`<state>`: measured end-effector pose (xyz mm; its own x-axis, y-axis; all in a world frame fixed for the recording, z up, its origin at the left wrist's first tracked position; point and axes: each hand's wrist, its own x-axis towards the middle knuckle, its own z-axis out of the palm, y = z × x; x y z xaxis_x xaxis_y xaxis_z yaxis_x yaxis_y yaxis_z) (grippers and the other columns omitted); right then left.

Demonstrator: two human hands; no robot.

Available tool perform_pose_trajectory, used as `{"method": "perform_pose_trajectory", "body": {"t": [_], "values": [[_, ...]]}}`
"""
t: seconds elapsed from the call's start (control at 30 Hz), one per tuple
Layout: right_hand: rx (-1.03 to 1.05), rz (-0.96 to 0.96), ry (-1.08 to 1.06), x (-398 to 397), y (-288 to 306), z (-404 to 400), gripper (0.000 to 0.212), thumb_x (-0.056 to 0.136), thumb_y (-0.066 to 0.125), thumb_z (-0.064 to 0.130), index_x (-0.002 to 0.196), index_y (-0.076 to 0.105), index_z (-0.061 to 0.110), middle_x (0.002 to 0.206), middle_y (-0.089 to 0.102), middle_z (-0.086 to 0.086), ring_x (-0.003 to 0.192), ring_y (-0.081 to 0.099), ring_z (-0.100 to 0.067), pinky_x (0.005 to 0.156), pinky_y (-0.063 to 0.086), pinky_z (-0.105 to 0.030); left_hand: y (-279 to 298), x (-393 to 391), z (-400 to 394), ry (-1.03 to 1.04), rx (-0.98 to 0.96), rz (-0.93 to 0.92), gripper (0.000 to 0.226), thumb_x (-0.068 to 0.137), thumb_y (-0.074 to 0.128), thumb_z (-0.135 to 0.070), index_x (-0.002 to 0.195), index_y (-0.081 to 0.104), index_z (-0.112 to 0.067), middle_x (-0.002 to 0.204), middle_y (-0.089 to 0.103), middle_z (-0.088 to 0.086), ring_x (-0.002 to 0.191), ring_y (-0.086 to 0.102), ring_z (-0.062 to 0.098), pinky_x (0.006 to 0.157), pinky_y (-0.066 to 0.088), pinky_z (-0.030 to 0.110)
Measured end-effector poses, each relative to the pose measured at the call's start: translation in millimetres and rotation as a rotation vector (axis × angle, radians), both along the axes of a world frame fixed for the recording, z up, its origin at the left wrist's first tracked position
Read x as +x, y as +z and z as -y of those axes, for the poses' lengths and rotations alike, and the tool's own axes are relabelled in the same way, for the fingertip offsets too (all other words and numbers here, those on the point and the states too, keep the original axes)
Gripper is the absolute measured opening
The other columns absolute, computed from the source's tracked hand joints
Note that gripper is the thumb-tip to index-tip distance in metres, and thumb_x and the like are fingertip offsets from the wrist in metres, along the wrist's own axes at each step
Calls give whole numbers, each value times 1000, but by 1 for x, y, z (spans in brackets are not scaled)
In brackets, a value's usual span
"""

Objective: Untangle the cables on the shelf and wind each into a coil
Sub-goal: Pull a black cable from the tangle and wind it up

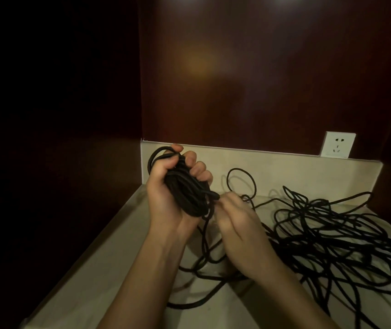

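Dim, warm light; glare blooms on dark panels [261, 79], edges bowed.

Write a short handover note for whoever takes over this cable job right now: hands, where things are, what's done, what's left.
Left hand: grips the coil of black cable, held up above the shelf.
Right hand: pinches the loose strand where it leaves the coil, feeding the next turn.
Tangle: black cable still lies in a loose heap on the right side of the shelf, below the wall socket.
Done: one coil partly wound.
Left: finish this coil, then pull the rest of the heap apart and wind it. How many cables are in the heap cannot be told.
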<state>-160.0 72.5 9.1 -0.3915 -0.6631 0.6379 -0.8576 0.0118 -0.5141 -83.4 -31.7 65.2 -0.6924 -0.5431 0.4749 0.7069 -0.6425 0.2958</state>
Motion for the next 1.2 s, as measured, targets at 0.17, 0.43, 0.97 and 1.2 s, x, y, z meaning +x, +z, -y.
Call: {"method": "perform_pose_trajectory", "body": {"t": [0.17, 0.43, 0.97, 1.2], "values": [[97, -312, -256, 4, -5, -1, 43, 84, 43, 49, 98, 67, 16, 108, 50, 2, 88, 53, -15, 60, 51, -37, 1, -1, -8, 19, -25, 20, 8, 85, 44, -15, 88, 52, -15, 72, 45, 1, 60, 41, 11, 59, 36, 20], [-407, 38, -199, 17, -4, 9, 33, 94, 46, 44, 122, 51, 27, 97, 68, 0, 90, 65, -19, 77, 53, -38, 8, 1, -6, 145, -57, 2, 8, 82, 46, -15, 90, 48, -15, 72, 44, 1, 60, 40, 12, 63, 35, 24], [-270, 1103, 191, -3, 26, -8, 19, 100, 47, 4, 116, 55, 9, 61, 48, 2, 44, 42, -7, 41, 22, -19, 2, -17, 1, 229, 37, 53, 12, 95, 38, -10, 91, 48, -15, 72, 42, 2, 59, 39, 12, 56, 36, 23], [406, 903, 347, -43, 40, -23, 20, 101, 50, 20, 100, 67, 10, 62, 43, 0, 44, 30, -9, 39, 19, -19, -2, -26, 6, 405, -178, 163, 15, 83, 52, -6, 98, 51, -10, 71, 48, 5, 58, 44, 14, 53, 38, 25]]}}
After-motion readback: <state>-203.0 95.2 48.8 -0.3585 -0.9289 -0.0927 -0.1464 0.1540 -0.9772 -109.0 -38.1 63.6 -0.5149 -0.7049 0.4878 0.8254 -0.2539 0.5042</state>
